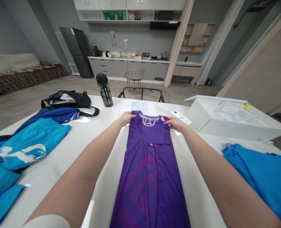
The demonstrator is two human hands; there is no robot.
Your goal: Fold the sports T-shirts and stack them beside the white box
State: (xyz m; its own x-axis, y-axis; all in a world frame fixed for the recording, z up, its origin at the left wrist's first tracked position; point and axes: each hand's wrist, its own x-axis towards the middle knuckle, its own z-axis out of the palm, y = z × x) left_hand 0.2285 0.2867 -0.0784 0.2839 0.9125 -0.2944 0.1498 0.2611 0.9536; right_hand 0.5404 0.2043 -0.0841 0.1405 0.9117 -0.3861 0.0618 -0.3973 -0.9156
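A purple jersey (150, 164) lies lengthwise on the white table (88, 142), folded into a narrow strip with a white logo at its far end. My left hand (126, 119) pinches the far left corner of the jersey at the collar end. My right hand (175, 123) grips the far right corner. Both arms reach forward along the sides of the strip.
Blue shirts (23, 142) are piled on the left, another blue garment (264, 174) lies right. A black bag (69, 98), dark bottle (104, 89), printed sheet (137, 107), white remote (182, 117) and open white box (230, 118) stand at the far side. A chair (141, 92) is behind the table.
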